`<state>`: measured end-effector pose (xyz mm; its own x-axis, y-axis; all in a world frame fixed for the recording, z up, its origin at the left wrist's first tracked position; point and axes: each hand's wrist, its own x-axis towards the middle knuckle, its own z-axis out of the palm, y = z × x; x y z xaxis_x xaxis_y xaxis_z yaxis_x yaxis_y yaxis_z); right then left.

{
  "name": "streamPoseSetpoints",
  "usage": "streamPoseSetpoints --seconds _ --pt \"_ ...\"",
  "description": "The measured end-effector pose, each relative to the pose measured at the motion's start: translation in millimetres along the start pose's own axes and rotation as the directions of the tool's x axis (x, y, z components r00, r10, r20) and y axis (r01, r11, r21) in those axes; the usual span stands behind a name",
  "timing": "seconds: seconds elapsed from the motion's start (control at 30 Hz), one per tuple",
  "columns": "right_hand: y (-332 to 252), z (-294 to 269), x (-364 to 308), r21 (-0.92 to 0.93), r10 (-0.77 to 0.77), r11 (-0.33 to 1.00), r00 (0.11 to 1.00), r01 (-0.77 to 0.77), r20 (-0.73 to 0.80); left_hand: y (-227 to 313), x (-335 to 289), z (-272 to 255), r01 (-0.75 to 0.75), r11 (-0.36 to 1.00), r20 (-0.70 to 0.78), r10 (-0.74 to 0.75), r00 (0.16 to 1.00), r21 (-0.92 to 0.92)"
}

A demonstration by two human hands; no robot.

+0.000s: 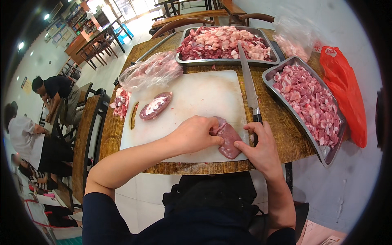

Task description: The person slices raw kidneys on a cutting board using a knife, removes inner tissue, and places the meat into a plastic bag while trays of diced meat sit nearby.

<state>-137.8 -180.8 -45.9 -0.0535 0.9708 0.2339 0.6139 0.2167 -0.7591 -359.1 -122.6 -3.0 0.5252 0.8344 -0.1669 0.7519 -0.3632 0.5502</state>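
We have our left hand (198, 132) gripping a smooth pink piece of meat (229, 143) over the near right part of the cutting board (200, 98). Our right hand (266, 153) is partly open, thumb at the meat's edge — we cannot tell whether its fingers grip the knife (248, 81) along the board's right side. A white-centred cut piece (156, 106) lies on the board's left part; beyond the board — a metal tray (228, 62) of chopped meat.
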Motion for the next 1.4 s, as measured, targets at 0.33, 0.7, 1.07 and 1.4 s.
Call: streamPoseSetpoints --seconds 0.33,0.7,1.07,1.4 --pt "-6 1 0 -0.022 0.017 1.000 1.000 -0.017 0.012 -21 8 8 -0.172 0.977 -0.182 0.149 0.972 -0.122" --pt "-5 1 0 -0.038 0.018 0.999 1.000 -0.017 0.015 -27 -1 -31 0.224 0.389 0.165 -0.180 0.970 -0.893" --pt "-6 2 0 -0.059 0.024 0.998 1.000 -0.023 0.009 -59 2 -46 0.145 0.606 0.025 -0.201 0.979 -0.782" --pt "-6 2 0 -0.058 0.025 0.998 0.999 -0.024 0.019 -39 -7 -30 -0.324 0.807 -0.164 0.279 0.946 -0.494"
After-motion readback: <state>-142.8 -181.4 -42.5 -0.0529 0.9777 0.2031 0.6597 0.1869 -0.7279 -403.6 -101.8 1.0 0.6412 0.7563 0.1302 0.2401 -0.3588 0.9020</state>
